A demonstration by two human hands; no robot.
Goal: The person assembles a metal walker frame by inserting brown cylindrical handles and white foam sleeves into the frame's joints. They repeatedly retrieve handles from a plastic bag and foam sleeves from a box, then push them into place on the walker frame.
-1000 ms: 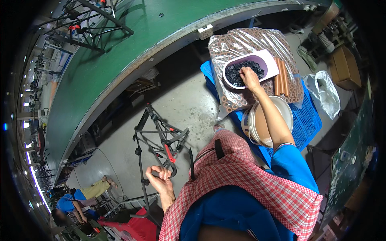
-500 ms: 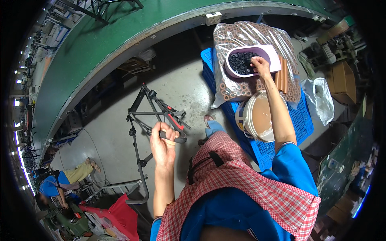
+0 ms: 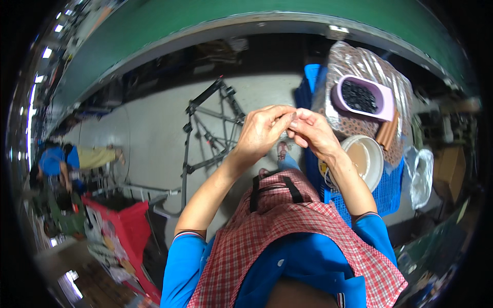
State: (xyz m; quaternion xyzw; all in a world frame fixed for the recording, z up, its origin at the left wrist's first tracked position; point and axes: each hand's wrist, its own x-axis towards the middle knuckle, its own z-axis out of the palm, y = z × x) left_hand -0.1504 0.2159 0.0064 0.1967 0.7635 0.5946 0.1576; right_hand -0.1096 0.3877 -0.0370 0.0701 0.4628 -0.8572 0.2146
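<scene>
My left hand [image 3: 261, 129] and my right hand [image 3: 317, 135] meet in front of me, fingertips pinched together. A sliver of something dark shows between them, too small and too covered to name. Beyond my left hand, a black tubular metal frame [image 3: 188, 149] with small red parts stands on the floor; neither hand grips it. To the right of my hands, a lilac plastic tub [image 3: 386, 101] holds many small black parts [image 3: 358, 97]. It rests on a plastic-wrapped bundle of brown tubes [image 3: 336, 123].
A blue crate [image 3: 391, 192] carries the bundle and a white bucket [image 3: 379, 163] of tan contents. Brown tubes [image 3: 386, 134] lie beside the tub. A green bench [image 3: 226, 18] spans the far side. A person [image 3: 61, 161] works at left near red cloth [image 3: 123, 226].
My right hand has come out of the tub to the middle. My left hand has let go of the black frame and joined it. The view has shifted.
</scene>
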